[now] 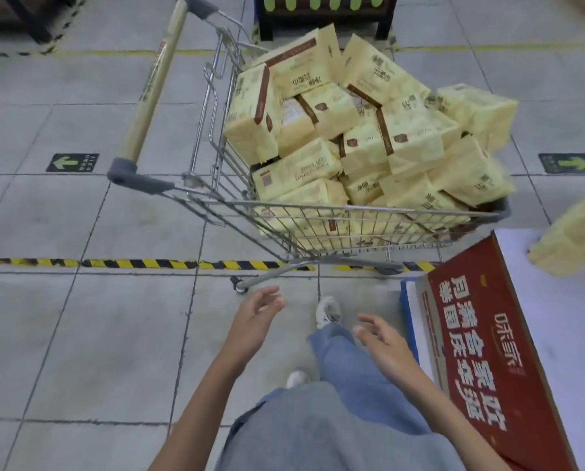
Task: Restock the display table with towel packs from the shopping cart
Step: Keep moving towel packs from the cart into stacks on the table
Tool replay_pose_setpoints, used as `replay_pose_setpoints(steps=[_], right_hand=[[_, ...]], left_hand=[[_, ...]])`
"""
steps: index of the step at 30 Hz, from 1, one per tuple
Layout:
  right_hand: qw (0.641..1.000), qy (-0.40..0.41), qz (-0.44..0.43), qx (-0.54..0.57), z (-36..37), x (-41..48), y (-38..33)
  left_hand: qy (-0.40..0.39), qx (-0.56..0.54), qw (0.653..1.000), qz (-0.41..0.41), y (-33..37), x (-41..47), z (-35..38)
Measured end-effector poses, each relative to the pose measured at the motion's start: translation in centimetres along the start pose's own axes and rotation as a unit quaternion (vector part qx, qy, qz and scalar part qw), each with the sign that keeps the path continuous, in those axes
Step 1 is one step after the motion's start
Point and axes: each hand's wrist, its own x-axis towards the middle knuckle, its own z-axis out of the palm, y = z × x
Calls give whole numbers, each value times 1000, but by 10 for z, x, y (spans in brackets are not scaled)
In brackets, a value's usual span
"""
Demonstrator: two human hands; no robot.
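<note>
I've got the towel packs (pixel 362 130) dead ahead at 12 o'clock: pale yellow wrappers with brown strips, heaped every which way above the rim of the shopping cart (pixel 386 209). The cart is side-on to me, with its tan handle (pixel 155 83) out at 10 o'clock and its wire wall facing my legs.

Both hands are low in front of me, short of the cart and touching nothing. The left hand (pixel 253 321) has loose, spread fingers and an empty palm. The right hand (pixel 379 338) is the same, fingers relaxed, nothing in it.

At 3 o'clock there's the bench (pixel 556 334), white on top with a red printed panel (pixel 481 351) down its near side. 1 yellow pack (pixel 570 239) lies on it at the frame's edge, blurred.

Below the hands I see blue trousers and a white shoe (pixel 328 312) on grey floor tiles. A yellow-and-black hazard tape (pixel 148 264) runs across under the cart's wheels. A green arrow sticker (pixel 72 162) lies at 9 o'clock.
</note>
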Motion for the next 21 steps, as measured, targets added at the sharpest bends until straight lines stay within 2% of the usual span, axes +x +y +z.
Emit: replay_pose_setpoints(steps=[6,14,18,21], right_hand=[[999,-19,-48,7,-27,83,-72],[982,-74,-176,-9,-69,173,-191],[964,-87,-249,-9,-79,209,-261],[949,-94,-297,-36,-81,240,-308]], left_hand=[[22,-50,998,-5,46,52,11],[62,-159,983,69,156,108,8],[108,-163,972,129,203,140,-3],[156,-112,967,166,228,173,-17]])
